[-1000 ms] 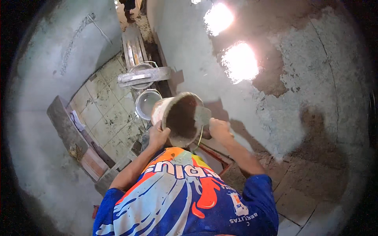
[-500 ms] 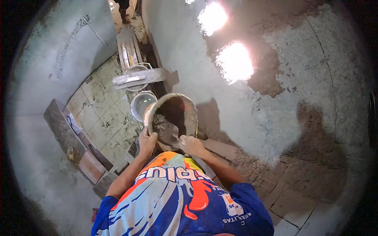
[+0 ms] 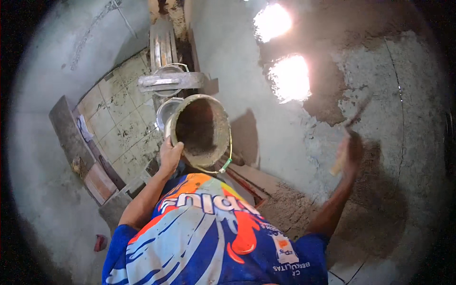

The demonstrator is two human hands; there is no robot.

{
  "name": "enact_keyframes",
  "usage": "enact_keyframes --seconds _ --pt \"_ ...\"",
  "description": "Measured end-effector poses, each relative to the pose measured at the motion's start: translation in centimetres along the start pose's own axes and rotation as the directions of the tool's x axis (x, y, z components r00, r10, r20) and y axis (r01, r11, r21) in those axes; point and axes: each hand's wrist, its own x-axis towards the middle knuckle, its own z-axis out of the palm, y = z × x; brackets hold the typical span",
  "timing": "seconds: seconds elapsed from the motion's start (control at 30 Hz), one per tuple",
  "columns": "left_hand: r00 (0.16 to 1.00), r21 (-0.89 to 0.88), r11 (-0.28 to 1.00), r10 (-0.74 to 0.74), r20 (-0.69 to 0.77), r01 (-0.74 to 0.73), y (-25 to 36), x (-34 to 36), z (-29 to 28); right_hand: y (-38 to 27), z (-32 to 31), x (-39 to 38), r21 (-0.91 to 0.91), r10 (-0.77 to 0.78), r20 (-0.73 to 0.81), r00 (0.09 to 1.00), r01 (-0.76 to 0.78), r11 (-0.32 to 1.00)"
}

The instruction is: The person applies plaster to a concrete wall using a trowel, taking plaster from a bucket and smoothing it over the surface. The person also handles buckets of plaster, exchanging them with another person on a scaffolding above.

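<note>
My left hand (image 3: 170,155) grips the near-left rim of a mortar-crusted bucket (image 3: 219,124), tilted so its dark inside shows. The bucket's thin wire handle with a green grip (image 3: 226,165) hangs along its right side. Out to the right, my right hand (image 3: 349,154) is closed around the pale handle of a trowel (image 3: 359,114), held up against the grey wall. Motion blurs that hand and the thin dark blade, so I cannot tell whether the blade touches the wall.
Behind the bucket stand a white pail (image 3: 164,114) and another pail with a long grey plastering float (image 3: 173,82) across it. Wooden boards (image 3: 164,45) lie beyond. Wet dark mortar (image 3: 327,95) coats part of the right wall (image 3: 228,61). Spattered tiles (image 3: 121,123) lie left.
My right hand has moved from inside the bucket out to the right wall with the trowel. My left hand still grips the bucket, now shifted slightly left and away.
</note>
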Motion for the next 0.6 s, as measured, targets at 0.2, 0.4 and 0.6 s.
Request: enact_keyframes --seconds 0.2,0.4,0.6 --pt "0.997 0.253 0.966 0.047 0.058 -0.06 3.3 -1.3 2.8 4.6 6.4 -5.2 -0.279 -0.161 0.287 0.944 0.243 0.929" --pt "0.952 0.243 0.944 0.154 0.266 -0.221 1.8 -1.7 3.7 13.2 24.9 -9.4 -0.594 -0.025 0.601 0.799 0.468 0.654" --pt "0.903 0.184 0.957 0.133 0.408 -0.224 1.3 -1.9 2.8 16.8 33.1 -13.8 -0.58 -0.023 0.551 0.834 0.403 0.708"
